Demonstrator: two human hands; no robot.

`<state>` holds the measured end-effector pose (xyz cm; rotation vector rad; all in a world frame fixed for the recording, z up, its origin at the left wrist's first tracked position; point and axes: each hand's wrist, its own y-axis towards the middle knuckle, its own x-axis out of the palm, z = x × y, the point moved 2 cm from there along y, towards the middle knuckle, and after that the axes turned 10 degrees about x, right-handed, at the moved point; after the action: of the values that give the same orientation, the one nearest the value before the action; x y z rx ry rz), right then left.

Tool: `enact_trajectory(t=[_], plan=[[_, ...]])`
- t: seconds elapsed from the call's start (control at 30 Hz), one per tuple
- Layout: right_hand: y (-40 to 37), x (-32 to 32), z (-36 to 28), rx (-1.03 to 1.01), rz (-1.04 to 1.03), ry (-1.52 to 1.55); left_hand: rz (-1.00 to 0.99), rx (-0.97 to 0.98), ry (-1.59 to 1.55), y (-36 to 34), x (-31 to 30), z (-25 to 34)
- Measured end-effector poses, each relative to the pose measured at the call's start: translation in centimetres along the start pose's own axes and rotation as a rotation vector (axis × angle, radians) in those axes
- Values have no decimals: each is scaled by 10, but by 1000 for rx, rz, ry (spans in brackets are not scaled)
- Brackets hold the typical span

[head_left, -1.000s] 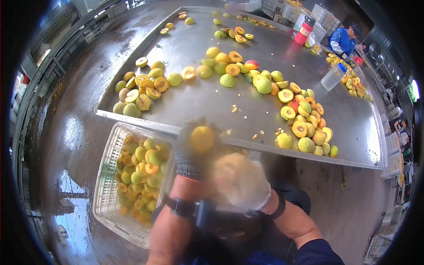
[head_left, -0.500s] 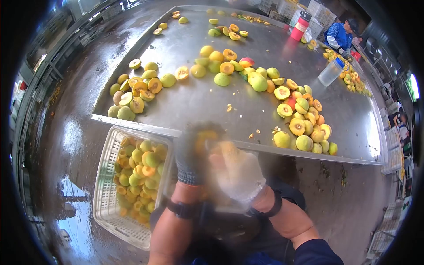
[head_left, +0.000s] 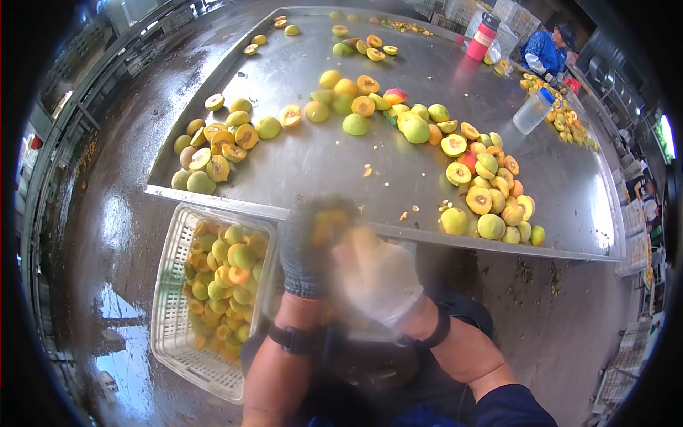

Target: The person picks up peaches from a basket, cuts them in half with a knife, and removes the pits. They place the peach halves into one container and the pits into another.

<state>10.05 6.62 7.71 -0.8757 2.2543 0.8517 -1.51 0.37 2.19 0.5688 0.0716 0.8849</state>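
My left hand, in a dark grey glove, is closed around a yellow-orange peach half just in front of the table's near edge. Up against it is my right hand in a white glove, its fingers bent in toward the fruit. A blur covers the fingertips, so whatever the right hand grips cannot be made out. Left of my hands, a white plastic crate holds many green-yellow peach halves. Both hands are near the rim of the metal table.
Cut peaches lie in a heap at the right, with another cluster at the left. A clear bottle with a blue cap and a red bottle stand farther back. A person in blue works at the far right corner.
Both hands stay together at nearly the same spot, the right shifted slightly left. The view has moved a little; the fruit on the table lies as before.
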Motion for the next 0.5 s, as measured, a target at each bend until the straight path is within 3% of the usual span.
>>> enact_trajectory(t=[0.13, 0.23, 0.33, 0.5], plan=[[0, 2, -3, 28, 10, -20, -77, 37, -2, 2, -3, -1], [-1, 6, -1, 45, -52, -130, 61, -125, -97, -1, -2, 2], [1, 5, -6, 9, -93, -219, -92, 102, 235, 1, -11, 8], [5, 2, -5, 19, -213, -243, -134, 121, 281, 4, -17, 0]])
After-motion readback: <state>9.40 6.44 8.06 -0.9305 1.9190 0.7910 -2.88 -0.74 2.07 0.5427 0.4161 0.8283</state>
